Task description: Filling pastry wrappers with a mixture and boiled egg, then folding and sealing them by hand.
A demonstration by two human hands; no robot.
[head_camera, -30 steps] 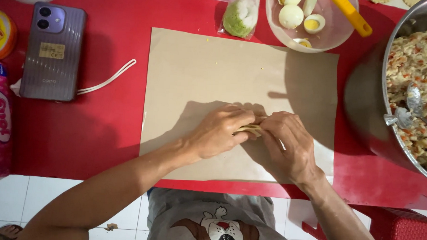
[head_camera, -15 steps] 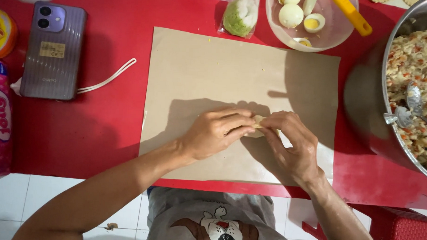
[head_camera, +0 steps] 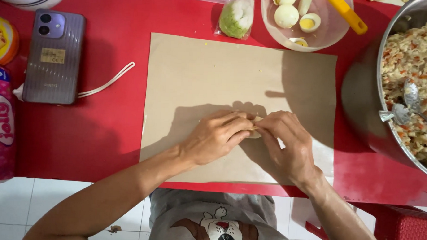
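pale, soft little roll (head_camera: 255, 131) looked light and squashy — left hand (head_camera: 217, 136) and right hand (head_camera: 288, 146) fingertips closed on its ends — best held gently there

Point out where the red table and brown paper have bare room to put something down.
Bare: the brown paper above both hands, below the wrapped green bundle and egg bowl; the red table between phone and paper. Crowded: the far edge, and the right side by the big metal pot.
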